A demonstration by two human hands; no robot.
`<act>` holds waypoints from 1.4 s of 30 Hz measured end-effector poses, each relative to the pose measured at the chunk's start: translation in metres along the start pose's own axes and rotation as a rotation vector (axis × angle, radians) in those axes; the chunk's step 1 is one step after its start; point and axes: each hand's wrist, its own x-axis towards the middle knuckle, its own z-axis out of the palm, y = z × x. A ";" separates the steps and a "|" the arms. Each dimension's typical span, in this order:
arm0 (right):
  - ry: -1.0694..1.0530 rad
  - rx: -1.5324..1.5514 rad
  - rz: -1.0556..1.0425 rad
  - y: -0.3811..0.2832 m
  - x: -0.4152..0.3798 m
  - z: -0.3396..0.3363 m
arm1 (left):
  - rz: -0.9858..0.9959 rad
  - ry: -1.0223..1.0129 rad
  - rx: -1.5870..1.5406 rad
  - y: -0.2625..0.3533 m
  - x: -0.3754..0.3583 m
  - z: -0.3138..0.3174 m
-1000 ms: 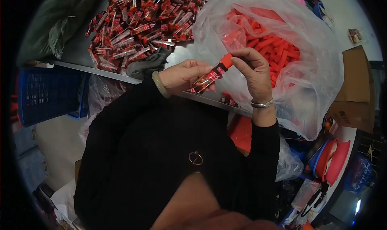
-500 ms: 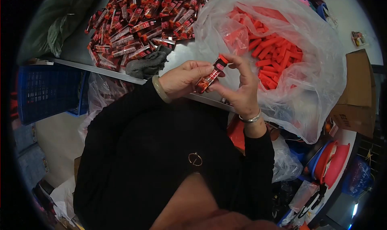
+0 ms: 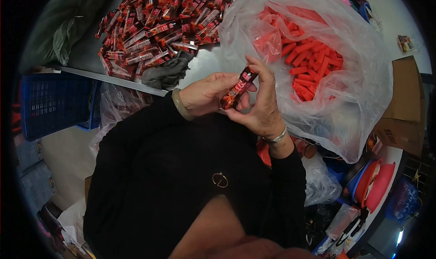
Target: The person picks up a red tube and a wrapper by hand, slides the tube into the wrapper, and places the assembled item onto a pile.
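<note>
Between my two hands, in front of my chest, is a small narrow pack (image 3: 237, 90) with dark and red print, tilted with its top to the right. My left hand (image 3: 205, 94) pinches it from the left, thumb lying along its side. Around its two ends curl the thumb and forefinger of my right hand (image 3: 261, 108), touching it. Beyond the hands lies a big pile of similar printed packs (image 3: 150, 36). To the right, many red bar-shaped pieces (image 3: 313, 63) fill an open clear plastic bag (image 3: 363, 95).
A grey cloth (image 3: 168, 72) lies on the metal tabletop (image 3: 204, 61) by the pile. At the left stands a blue plastic crate (image 3: 54, 104). A cardboard box (image 3: 402, 104) is at the right, above a stack of coloured basins (image 3: 379, 184).
The red end that stuck out of the pack's top no longer shows. My right hand has moved slightly left and closed in around the pack.
</note>
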 end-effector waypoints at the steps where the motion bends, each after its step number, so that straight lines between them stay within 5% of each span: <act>1: 0.000 0.000 0.001 0.000 0.000 0.000 | 0.005 -0.024 -0.011 0.000 0.000 0.000; 24: 0.062 0.034 -0.083 0.003 -0.002 0.006 | 0.015 -0.144 -0.030 -0.003 0.001 -0.007; 29: 0.072 0.025 0.039 0.007 -0.002 0.003 | -0.031 -0.061 -0.038 0.001 0.006 -0.011; 31: 0.055 0.012 0.122 0.015 0.000 -0.006 | -0.088 0.083 0.126 0.015 0.012 -0.018; 34: 0.188 -0.060 0.347 0.063 0.003 -0.040 | 0.092 0.363 0.744 0.066 0.018 -0.042; 38: 0.249 -0.364 0.590 0.153 -0.001 -0.086 | 0.655 0.652 1.507 0.161 0.019 -0.087; 40: 0.224 -0.512 0.576 0.190 -0.003 -0.097 | 0.750 0.681 1.730 0.165 0.022 -0.093; 42: 0.040 -0.720 0.787 0.208 -0.002 -0.090 | 0.932 0.719 2.185 0.159 0.017 -0.098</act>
